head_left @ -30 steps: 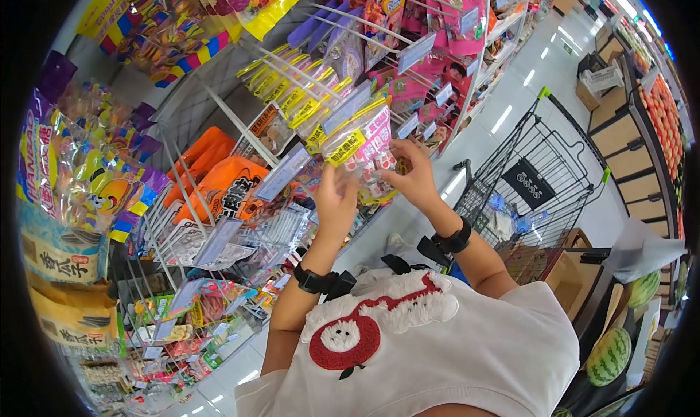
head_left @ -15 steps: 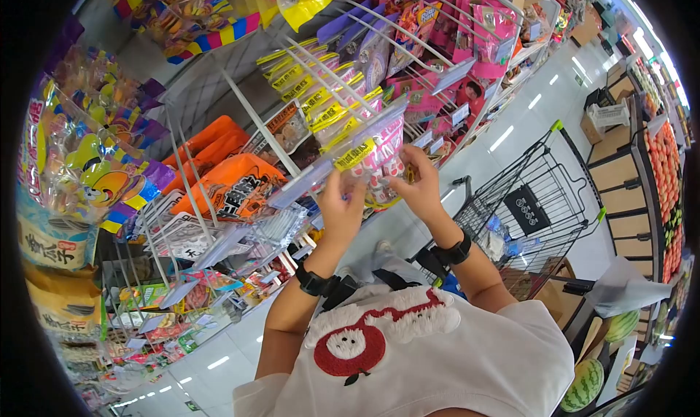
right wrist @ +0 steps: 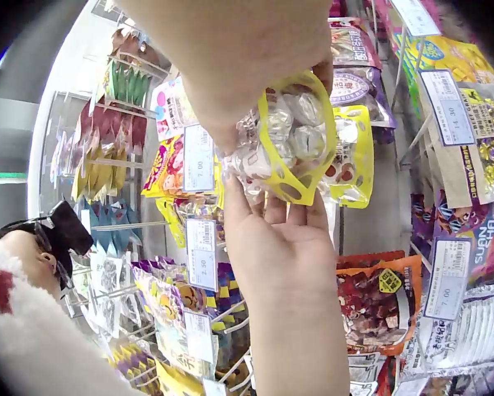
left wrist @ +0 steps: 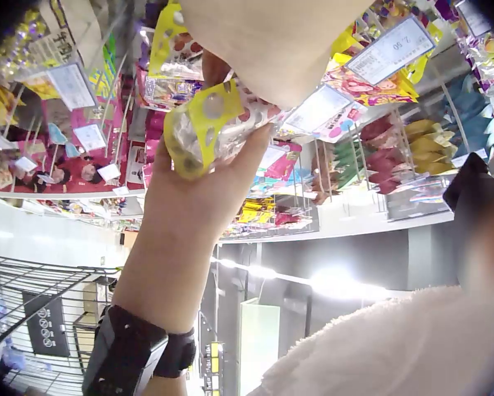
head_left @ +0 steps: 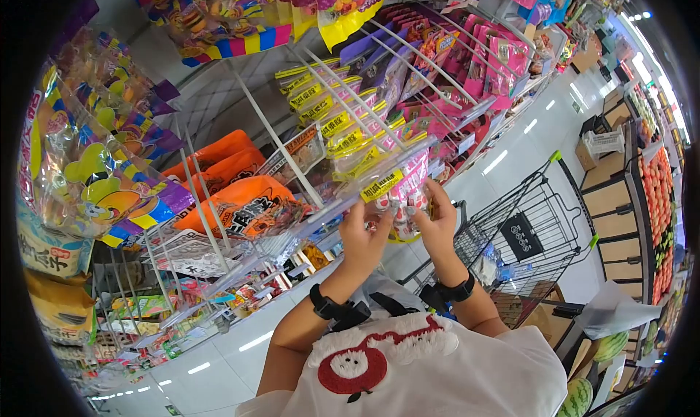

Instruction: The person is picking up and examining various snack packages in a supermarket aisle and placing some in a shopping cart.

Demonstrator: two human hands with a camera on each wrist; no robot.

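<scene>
A clear, pink and yellow candy bag point(head_left: 397, 198) with wrapped sweets inside is held between both hands in the head view, at the front of a row of like bags. The left hand point(head_left: 364, 236) grips its left side, fingers partly hidden by the bag. On the other side, the right hand point(head_left: 439, 231) pinches the lower right part, its thumb on the front. Yellow, see-through film on the bag point(left wrist: 204, 124) shows in the left wrist view. Round wrapped sweets fill the bag point(right wrist: 290, 136) in the right wrist view, with the left hand's fingers beneath it.
Yellow-topped bags point(head_left: 339, 118) hang on wire hooks behind. Orange packets point(head_left: 244, 205) lie to the left, near large candy bags point(head_left: 102, 169). A shopping cart point(head_left: 521, 235) stands at the right, before a produce stand point(head_left: 612, 205). Watermelons point(head_left: 576, 396) lie at lower right.
The head view has shifted, so the shelf, hands and bag sit further right or lower in it. Both hands keep hold of the candy bag throughout.
</scene>
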